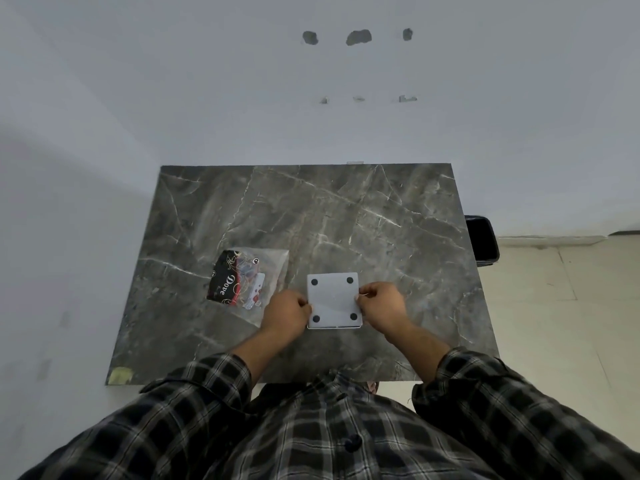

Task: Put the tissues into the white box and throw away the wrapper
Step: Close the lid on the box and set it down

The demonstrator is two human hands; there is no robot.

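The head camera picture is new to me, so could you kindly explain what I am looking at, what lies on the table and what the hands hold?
There is no machine here: a person in a checked shirt wears a wide-angle camera on the head, so you look forward and down at their own two hands. The left hand and right hand each pinch one side of the white box, which lies bottom up on the grey marble table, showing four black round feet. Left of the box lies a clear plastic wrapper with red and black print; whether tissues remain inside is hard to tell. Beyond the table's right edge stands a black bin on the floor.
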